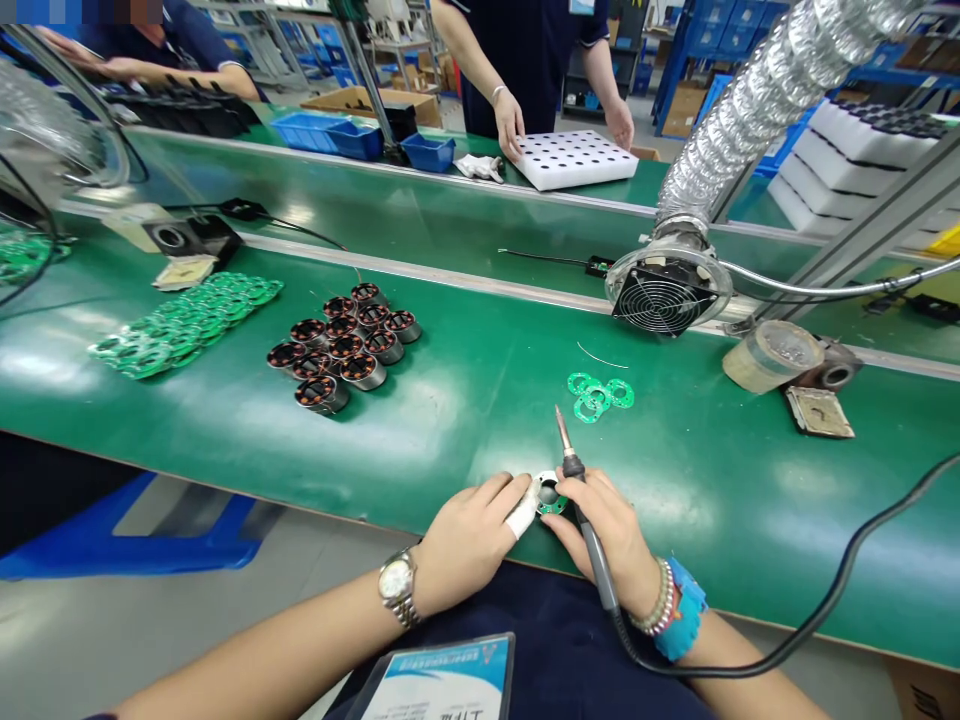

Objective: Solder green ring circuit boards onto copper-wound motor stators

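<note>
My right hand (pixel 611 530) is closed around the grey handle of a soldering iron (pixel 598 562), whose bare metal tip points up and away from me. Its thumb and forefinger also touch a small ring-shaped green circuit board (pixel 556 507). On the other side, my left hand (pixel 469 530) pinches that board near the front edge of the bench; one finger wears a white wrap. Whether the board sits on another part is hidden by my fingers. Several loose green ring boards (pixel 592 402) lie overlapping just beyond the iron's tip, with a thin wire (pixel 602 357) behind them.
Copper-wound motor stators (pixel 346 347) stand grouped left of centre, beside stacked green boards (pixel 187 325). A fan with a foil duct (pixel 664 295) hangs at the back right, near a plastic cup (pixel 772 357) and sponge holder (pixel 820 412). Opposite, a co-worker's hands hold a white foam tray (pixel 574 160).
</note>
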`<state>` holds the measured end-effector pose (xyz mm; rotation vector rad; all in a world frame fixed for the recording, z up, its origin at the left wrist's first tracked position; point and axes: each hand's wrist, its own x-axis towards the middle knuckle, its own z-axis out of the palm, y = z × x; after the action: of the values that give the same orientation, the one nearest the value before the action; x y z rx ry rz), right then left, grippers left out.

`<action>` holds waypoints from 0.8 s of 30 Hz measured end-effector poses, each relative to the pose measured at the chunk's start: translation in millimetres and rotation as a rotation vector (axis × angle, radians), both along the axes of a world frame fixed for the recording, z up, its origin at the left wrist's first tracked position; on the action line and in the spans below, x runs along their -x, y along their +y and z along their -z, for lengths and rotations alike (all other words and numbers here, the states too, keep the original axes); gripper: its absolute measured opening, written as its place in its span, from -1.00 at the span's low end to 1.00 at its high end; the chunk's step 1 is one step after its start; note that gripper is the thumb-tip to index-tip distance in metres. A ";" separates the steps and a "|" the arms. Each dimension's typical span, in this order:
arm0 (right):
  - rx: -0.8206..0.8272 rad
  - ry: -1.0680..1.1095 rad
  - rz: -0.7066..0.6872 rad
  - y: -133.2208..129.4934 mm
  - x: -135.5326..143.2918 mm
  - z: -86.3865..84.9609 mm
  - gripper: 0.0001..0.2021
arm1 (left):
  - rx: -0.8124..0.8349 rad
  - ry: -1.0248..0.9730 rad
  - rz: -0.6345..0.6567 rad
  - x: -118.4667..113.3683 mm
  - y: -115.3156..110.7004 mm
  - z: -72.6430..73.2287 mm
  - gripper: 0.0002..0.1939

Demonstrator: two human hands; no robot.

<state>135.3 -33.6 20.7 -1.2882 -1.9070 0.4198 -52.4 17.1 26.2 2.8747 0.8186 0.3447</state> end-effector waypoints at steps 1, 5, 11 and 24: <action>0.001 -0.002 -0.005 -0.3 -0.9 -0.7 -0.73 | 0.037 0.029 -0.003 -1.8 3.2 -5.5 -0.69; -0.038 -0.039 0.056 1.5 -23.5 -9.3 -0.69 | 0.343 -0.001 -0.079 -11.6 16.5 -24.4 -0.62; -0.183 -0.217 0.601 23.8 -129.2 -24.9 -0.78 | 0.570 0.047 -0.076 -29.9 30.2 -19.6 -0.51; -0.120 -0.218 0.566 45.7 -151.5 9.9 -0.86 | 0.329 -0.074 -0.576 -97.0 279.9 -21.8 -0.51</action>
<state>286.8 12.1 10.8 -1.7633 -1.6060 -0.1289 44.6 297.0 48.0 2.2689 1.5197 0.3299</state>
